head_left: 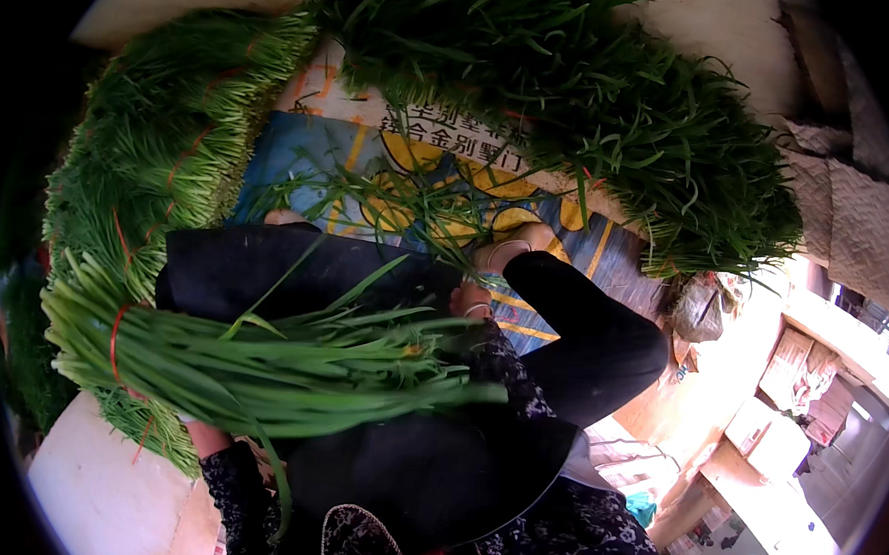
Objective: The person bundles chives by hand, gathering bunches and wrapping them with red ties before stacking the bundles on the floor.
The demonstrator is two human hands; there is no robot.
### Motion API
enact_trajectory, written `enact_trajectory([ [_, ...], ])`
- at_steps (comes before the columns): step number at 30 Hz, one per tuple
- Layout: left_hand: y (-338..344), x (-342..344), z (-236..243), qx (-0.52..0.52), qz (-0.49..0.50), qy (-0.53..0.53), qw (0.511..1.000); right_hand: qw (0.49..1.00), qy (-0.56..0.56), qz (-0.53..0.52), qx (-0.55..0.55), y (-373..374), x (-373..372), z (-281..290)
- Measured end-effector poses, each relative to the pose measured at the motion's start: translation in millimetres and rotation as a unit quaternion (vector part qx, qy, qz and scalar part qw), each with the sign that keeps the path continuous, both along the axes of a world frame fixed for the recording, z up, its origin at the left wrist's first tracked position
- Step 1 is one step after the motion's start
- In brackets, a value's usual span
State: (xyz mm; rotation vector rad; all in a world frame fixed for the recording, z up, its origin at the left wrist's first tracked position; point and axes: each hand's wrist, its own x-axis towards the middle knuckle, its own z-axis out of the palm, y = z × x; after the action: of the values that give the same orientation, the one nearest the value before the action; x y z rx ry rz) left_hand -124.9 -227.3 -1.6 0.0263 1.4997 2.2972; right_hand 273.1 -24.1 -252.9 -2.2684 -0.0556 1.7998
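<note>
A large bundle of garlic chives [292, 370], bound near its pale stem end by a red band [115, 344], lies across above my lap, leaf tips to the right. My left hand [199, 435] grips it from below near the band; most of the fingers are hidden behind the stems. Beyond the leaf tips, my right hand [470, 299] is small in view and looks curled closed, next to loose leaves. What it may hold cannot be made out. A black apron [386, 483] covers my lap.
Tied chive bundles are stacked at the left [162, 156], and a big heap of chives [572, 95] spreads along the far side. Loose leaves [369, 190] litter a printed blue and yellow sheet [291, 157]. My bent leg [591, 334] and a grey plastic bag [699, 310] are at the right.
</note>
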Motion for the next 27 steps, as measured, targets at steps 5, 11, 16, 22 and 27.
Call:
enact_trajectory([
  [5, -12.3, 1.0, 1.8, -0.04, 0.008, -0.011, 0.999, 0.988, -0.098, 0.1, -0.06, -15.2, 29.3, -71.4],
  [11, -6.9, -1.2, -6.1, -0.061, -0.014, -0.032, 0.998, 0.89, -0.203, 0.407, 0.037, -29.1, 79.3, -196.4],
  [16, -22.1, 12.0, -0.7, -0.059, -0.012, -0.034, 0.998, 0.729, -0.174, 0.647, 0.138, -39.9, 84.7, -202.0],
  [22, -30.9, 12.9, 5.3, -0.02, -0.058, -0.02, 0.998, 0.5, -0.311, 0.767, 0.257, -24.8, 74.6, -186.9],
  [27, -61.3, 34.5, 22.0, 0.0, -0.048, -0.012, 0.999, 0.92, -0.03, 0.387, 0.061, -0.6, 52.6, -143.6],
])
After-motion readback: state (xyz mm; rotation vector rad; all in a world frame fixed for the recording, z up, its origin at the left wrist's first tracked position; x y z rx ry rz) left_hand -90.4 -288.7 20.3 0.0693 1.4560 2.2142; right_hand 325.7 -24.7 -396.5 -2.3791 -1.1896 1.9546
